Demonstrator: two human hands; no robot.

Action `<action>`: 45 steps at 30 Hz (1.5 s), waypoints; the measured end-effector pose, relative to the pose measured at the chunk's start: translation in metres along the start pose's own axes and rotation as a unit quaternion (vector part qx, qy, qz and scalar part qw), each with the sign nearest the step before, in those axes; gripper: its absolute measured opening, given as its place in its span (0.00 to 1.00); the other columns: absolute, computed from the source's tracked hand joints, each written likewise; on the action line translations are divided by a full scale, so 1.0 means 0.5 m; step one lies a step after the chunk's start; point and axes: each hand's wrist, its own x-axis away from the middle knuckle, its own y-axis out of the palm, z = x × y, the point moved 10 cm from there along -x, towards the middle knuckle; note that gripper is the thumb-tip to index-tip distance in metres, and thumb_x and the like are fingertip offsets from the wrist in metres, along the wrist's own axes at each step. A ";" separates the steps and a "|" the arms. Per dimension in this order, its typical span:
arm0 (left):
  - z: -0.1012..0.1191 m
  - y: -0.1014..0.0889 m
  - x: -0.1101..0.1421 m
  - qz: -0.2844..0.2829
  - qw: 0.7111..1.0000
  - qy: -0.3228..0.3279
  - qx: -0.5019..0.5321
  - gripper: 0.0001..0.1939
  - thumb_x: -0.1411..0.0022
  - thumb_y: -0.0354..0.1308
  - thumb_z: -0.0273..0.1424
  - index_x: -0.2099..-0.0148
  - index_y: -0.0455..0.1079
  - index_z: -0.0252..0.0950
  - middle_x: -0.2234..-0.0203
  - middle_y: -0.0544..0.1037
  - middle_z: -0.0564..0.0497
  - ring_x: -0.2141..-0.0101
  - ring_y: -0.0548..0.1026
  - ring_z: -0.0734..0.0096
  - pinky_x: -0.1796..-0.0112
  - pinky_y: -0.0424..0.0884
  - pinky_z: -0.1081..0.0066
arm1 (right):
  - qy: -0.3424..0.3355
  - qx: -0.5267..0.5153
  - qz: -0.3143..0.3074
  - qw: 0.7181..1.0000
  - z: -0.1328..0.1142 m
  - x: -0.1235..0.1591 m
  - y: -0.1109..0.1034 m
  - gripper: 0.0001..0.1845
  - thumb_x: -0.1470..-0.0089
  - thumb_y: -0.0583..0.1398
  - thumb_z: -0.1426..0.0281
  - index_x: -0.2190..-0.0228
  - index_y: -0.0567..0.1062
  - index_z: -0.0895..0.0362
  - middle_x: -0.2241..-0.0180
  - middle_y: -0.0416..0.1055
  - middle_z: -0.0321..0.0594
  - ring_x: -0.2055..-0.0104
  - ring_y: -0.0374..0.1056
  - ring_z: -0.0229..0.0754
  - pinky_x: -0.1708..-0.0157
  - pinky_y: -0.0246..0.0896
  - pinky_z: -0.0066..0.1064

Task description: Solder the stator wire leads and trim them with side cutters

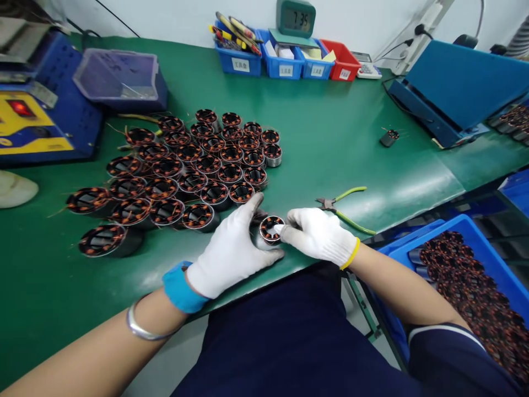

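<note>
A motor stator (271, 229), a metal cylinder with copper windings around its bore, stands upright near the table's front edge. My left hand (231, 251), in a white glove, wraps its thumb and fingers around the stator's side. From the right, my gloved right hand (316, 234) reaches to the stator's rim with its fingers pinched together. A small white tip shows at those fingers over the opening; whether it is a held piece or the glove's fingertip I cannot make out. Just beyond the right hand lie green-handled cutting pliers (351, 212).
Many stators (190, 182) stand grouped at left, a single stator (389, 138) at right. A blue crate (467, 226) of stators sits lower right. Behind are a purple bin (119, 77), tool boxes (239, 60), a clock (296, 19) and a blue machine (467, 82).
</note>
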 end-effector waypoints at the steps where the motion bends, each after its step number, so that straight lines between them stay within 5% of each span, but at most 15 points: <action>1: 0.007 0.001 0.000 -0.002 1.000 0.011 0.010 0.55 0.58 0.68 0.40 0.32 0.49 0.29 0.48 0.72 0.40 0.49 0.72 0.49 0.47 0.66 0.55 | -0.016 -0.007 0.006 1.000 -0.001 -0.004 0.001 0.19 0.41 0.53 0.56 0.76 0.68 0.56 0.81 0.63 0.31 0.78 0.57 0.34 0.77 0.42 0.27; 5: 0.017 -0.001 -0.005 -0.003 0.999 0.029 0.030 0.45 0.51 0.62 0.36 0.33 0.51 0.30 0.54 0.76 0.45 0.55 0.75 0.58 0.49 0.69 0.59 | -0.056 0.003 0.061 0.997 0.014 -0.003 -0.013 0.15 0.41 0.54 0.63 0.77 0.66 0.56 0.81 0.61 0.31 0.78 0.56 0.34 0.75 0.44 0.27; 9: 0.010 -0.009 -0.010 0.014 0.999 0.025 0.016 0.47 0.53 0.64 0.36 0.33 0.52 0.31 0.56 0.77 0.45 0.55 0.75 0.57 0.51 0.70 0.59 | -0.040 0.037 0.116 0.992 0.034 0.006 -0.037 0.15 0.40 0.54 0.64 0.77 0.67 0.57 0.81 0.60 0.32 0.77 0.57 0.35 0.72 0.47 0.29; 13: 0.004 -0.007 -0.006 0.010 0.999 0.021 0.033 0.48 0.50 0.62 0.38 0.31 0.45 0.32 0.57 0.78 0.47 0.57 0.77 0.60 0.54 0.72 0.61 | -0.068 -0.046 0.125 0.989 -0.008 -0.002 -0.026 0.14 0.44 0.60 0.59 0.63 0.74 0.56 0.66 0.72 0.37 0.66 0.67 0.39 0.64 0.58 0.29; 16: 0.003 -0.007 -0.002 0.007 0.999 0.017 0.029 0.48 0.49 0.62 0.38 0.31 0.43 0.33 0.56 0.78 0.47 0.57 0.77 0.60 0.54 0.72 0.61 | -0.095 -0.118 0.149 0.977 -0.024 -0.013 -0.020 0.09 0.45 0.61 0.67 0.61 0.74 0.56 0.61 0.73 0.37 0.60 0.69 0.39 0.59 0.61 0.29; 22: -0.001 -0.013 0.001 0.000 1.000 0.004 0.020 0.52 0.52 0.64 0.35 0.30 0.42 0.36 0.58 0.78 0.49 0.59 0.77 0.59 0.55 0.72 0.62 | -0.063 -0.067 0.232 0.968 0.042 -0.002 -0.063 0.06 0.44 0.57 0.70 0.66 0.73 0.57 0.66 0.73 0.39 0.61 0.70 0.42 0.58 0.64 0.34; 27: -0.009 -0.015 0.005 0.008 0.999 0.004 0.047 0.54 0.50 0.63 0.37 0.29 0.35 0.34 0.55 0.77 0.46 0.59 0.78 0.57 0.58 0.74 0.61 | -0.246 -0.006 0.183 0.952 -0.079 0.032 -0.037 0.16 0.51 0.64 0.67 0.59 0.75 0.56 0.48 0.67 0.47 0.46 0.64 0.50 0.47 0.60 0.42; 29: -0.009 -0.014 0.008 0.007 0.999 0.009 0.047 0.53 0.50 0.62 0.35 0.29 0.35 0.34 0.53 0.76 0.44 0.56 0.77 0.54 0.57 0.74 0.59 | -0.281 0.026 0.179 0.942 -0.115 0.034 -0.018 0.13 0.52 0.64 0.68 0.61 0.76 0.54 0.45 0.64 0.46 0.42 0.58 0.53 0.43 0.55 0.46; 38: 0.002 -0.016 0.010 -0.012 0.998 0.007 0.054 0.52 0.48 0.63 0.36 0.29 0.36 0.39 0.58 0.78 0.50 0.60 0.78 0.60 0.59 0.73 0.65 | -0.288 -0.030 0.238 0.927 -0.080 0.001 -0.052 0.05 0.42 0.55 0.73 0.65 0.71 0.57 0.57 0.70 0.46 0.44 0.61 0.48 0.46 0.60 0.44; 45: 0.003 -0.014 0.008 -0.015 1.000 0.012 0.000 0.50 0.48 0.61 0.35 0.30 0.39 0.35 0.56 0.79 0.48 0.59 0.79 0.59 0.61 0.73 0.67 | -0.351 0.030 0.250 0.902 -0.122 -0.011 -0.055 0.03 0.45 0.54 0.73 0.68 0.68 0.55 0.61 0.69 0.44 0.45 0.62 0.50 0.47 0.60 0.47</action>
